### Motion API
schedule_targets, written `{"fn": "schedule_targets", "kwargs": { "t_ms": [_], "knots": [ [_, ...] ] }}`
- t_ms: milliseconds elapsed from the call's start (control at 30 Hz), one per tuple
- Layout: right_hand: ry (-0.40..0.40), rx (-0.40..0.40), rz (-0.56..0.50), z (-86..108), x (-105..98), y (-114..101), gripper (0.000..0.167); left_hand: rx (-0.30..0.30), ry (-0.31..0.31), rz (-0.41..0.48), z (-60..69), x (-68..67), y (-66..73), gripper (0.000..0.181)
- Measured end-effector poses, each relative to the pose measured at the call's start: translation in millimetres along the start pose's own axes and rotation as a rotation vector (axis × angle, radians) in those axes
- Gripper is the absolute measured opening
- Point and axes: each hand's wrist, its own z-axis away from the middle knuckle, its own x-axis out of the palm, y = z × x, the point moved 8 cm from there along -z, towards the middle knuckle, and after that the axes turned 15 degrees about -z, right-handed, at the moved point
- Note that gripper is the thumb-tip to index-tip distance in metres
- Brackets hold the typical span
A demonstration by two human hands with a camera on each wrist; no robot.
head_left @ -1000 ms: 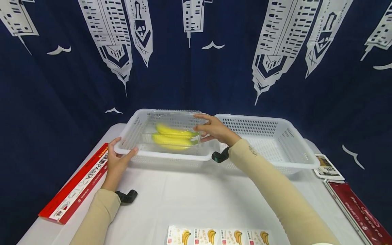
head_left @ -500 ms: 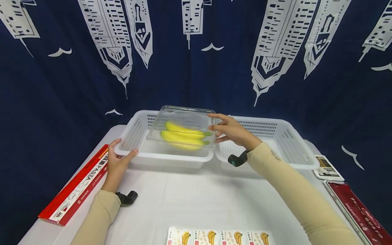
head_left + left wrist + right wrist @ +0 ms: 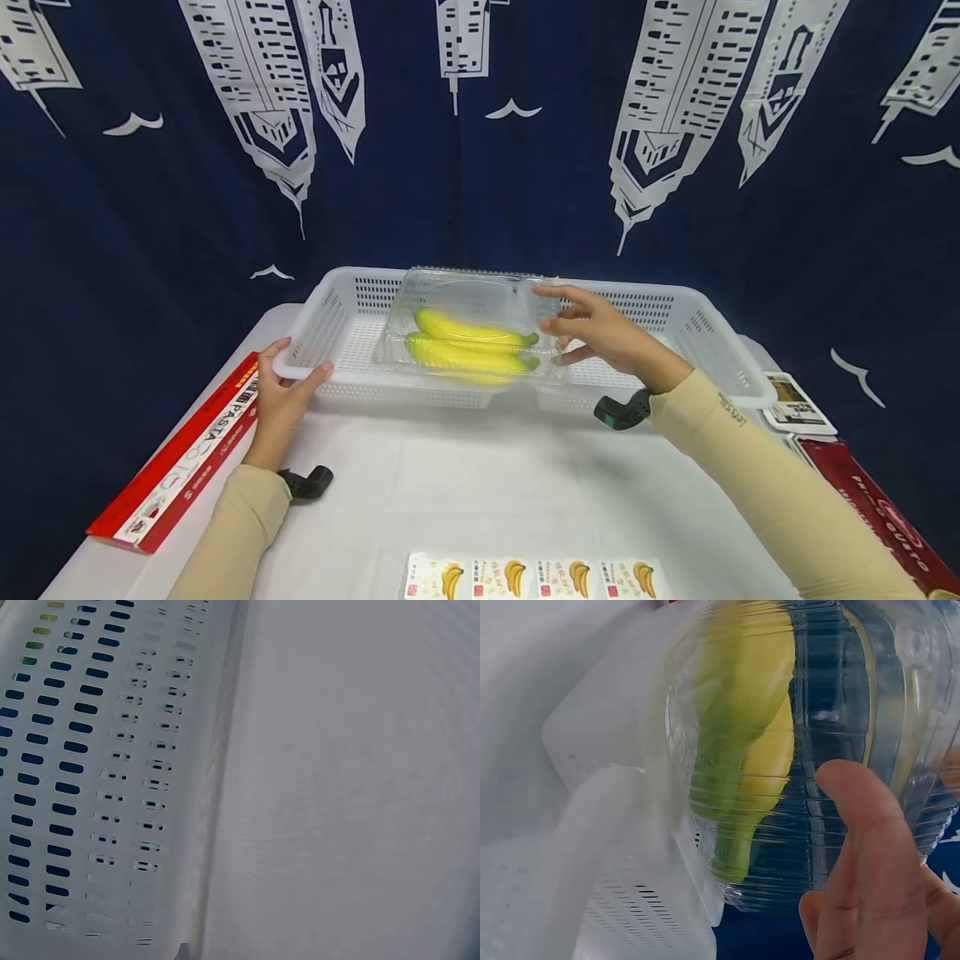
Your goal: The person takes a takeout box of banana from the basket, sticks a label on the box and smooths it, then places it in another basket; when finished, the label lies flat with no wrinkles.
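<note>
My left hand (image 3: 283, 400) grips the front left corner of the left white perforated basket (image 3: 324, 327). The perforated side of the basket (image 3: 67, 765) fills the left part of the left wrist view. My right hand (image 3: 603, 329) holds the right end of a clear plastic clamshell container (image 3: 480, 293), raised across the spot where the two baskets meet. Two bananas (image 3: 468, 357) lie inside it, visible through the plastic. In the right wrist view, my right hand's fingers (image 3: 870, 832) touch the ribbed end of the container, near the greenish banana stems (image 3: 731, 847).
A second white basket (image 3: 693, 333) stands right of the first. A red pasta box (image 3: 183, 467) lies at the left table edge. On the right are a dark red spaghetti pack (image 3: 877, 508) and a pale picture card (image 3: 798, 406). Banana-print labels (image 3: 536, 577) lie in front.
My right hand has carried the container of bananas rightward from inside the left basket to over the gap between baskets. My left hand keeps its grip on the rim.
</note>
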Motion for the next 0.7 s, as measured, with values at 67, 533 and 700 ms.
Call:
{"fn": "schedule_targets", "kwargs": {
  "t_ms": [67, 533, 700],
  "knots": [
    [0.003, 0.004, 0.006, 8.1, -1.6, 0.3, 0.070, 0.002, 0.000, 0.005, 0.2, 0.1, 0.4, 0.086],
    [-0.001, -0.031, -0.011, 60.8, -19.7, 10.0, 0.070, 0.004, 0.000, 0.050, 3.3, -0.2, 2.0, 0.086],
    [0.000, -0.037, -0.024, 78.4, -22.1, 15.3, 0.071, 0.000, 0.007, 0.037, 3.4, -1.1, 2.1, 0.085]
  ]
}}
